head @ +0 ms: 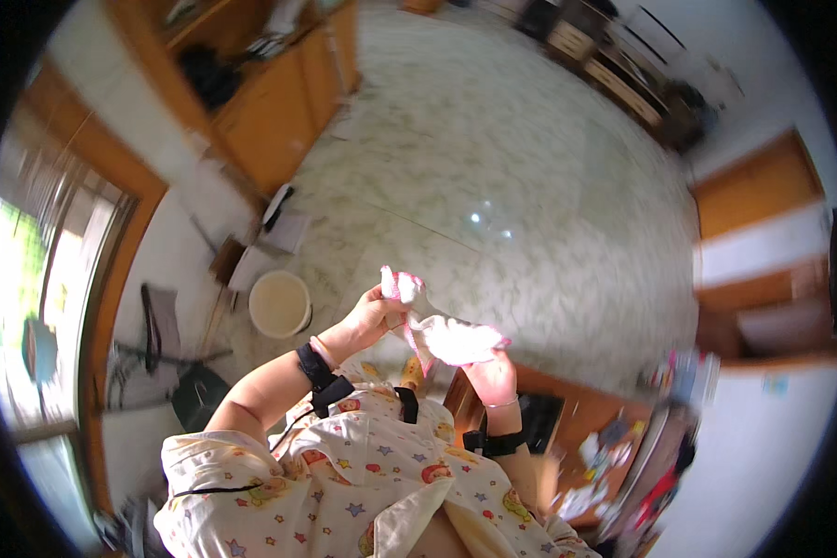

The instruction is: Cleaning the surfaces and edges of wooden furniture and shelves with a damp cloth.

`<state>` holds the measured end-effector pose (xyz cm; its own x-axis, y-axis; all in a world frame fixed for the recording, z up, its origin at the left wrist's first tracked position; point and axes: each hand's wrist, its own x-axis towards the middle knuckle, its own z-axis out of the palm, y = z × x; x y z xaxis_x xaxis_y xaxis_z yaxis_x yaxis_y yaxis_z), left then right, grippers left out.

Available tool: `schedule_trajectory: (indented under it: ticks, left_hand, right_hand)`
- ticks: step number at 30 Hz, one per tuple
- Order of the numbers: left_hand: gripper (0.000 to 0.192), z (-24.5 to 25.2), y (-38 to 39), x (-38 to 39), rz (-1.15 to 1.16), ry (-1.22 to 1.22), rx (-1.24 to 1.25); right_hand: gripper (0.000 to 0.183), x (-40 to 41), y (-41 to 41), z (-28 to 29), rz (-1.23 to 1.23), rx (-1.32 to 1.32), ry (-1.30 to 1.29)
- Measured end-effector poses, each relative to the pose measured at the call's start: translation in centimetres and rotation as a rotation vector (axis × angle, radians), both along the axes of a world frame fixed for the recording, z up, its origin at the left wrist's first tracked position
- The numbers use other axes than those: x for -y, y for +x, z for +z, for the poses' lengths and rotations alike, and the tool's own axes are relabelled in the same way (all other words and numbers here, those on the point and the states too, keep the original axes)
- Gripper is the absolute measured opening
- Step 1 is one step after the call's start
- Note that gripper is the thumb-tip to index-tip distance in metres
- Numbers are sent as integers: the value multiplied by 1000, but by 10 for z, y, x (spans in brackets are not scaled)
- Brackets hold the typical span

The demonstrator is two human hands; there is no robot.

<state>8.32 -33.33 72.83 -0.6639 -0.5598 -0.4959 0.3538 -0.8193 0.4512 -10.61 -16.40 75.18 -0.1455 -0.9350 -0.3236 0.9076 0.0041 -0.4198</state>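
Note:
A white cloth with pink stitched edging (pixel 453 339) stretches between my two hands in front of my body, brightly lit by sunlight. My left hand (pixel 371 319) pinches its gathered upper left part between thumb and fingers. At the lower right end, my right hand (pixel 494 378) holds the cloth from below, and its fingers are mostly hidden by the fabric. Both wrists wear black straps. Below the cloth, part of a yellow slipper (pixel 411 372) shows on a foot.
A white bucket (pixel 280 305) stands on the tiled floor (pixel 516 160) to the left. To the right, a wooden desk (pixel 603 411) carries scattered papers and small items. A wooden cabinet (pixel 272 125) stands at the upper left, near a wood-framed window (pixel 122 279).

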Motion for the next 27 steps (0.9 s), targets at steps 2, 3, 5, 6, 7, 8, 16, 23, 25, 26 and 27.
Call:
schedule_trajectory:
  ticks: [2,3,5,6,7,8,16,23,25,26,27]
  left_hand:
    - [39,7,0,-1,95,-94,12]
    - [39,10,-1,-8,172,-96,21]
    - [38,18,5,-28,269,-103,-31]
    - [43,17,-1,-35,337,-109,-53]
    - [43,15,0,-48,384,-99,-43]
    - [44,13,2,-62,457,-120,-46]
    - [44,-11,-32,-87,899,-73,88]
    - [69,-143,-5,-69,1217,-35,594]
    - [83,-168,20,-56,1162,35,713]
    - [86,-186,26,-47,1155,65,721]
    - [90,-207,29,-33,1148,84,726]
  right_hand:
    - [43,22,-40,0,299,-172,-30]
    - [44,30,-66,-14,485,-249,-125]
    - [44,59,-85,-6,654,-287,-53]
    - [43,77,-102,-13,857,-243,0]
    - [42,86,-108,-21,1055,-192,65]
    - [41,91,-107,-33,1110,-173,95]
    - [48,184,-59,-124,1985,-57,336]
    - [32,230,24,-196,1926,-232,169]
    - [31,253,58,-203,1821,-320,254]
    - [29,265,72,-215,1803,-458,233]
    - [28,282,82,-238,1774,-600,197]
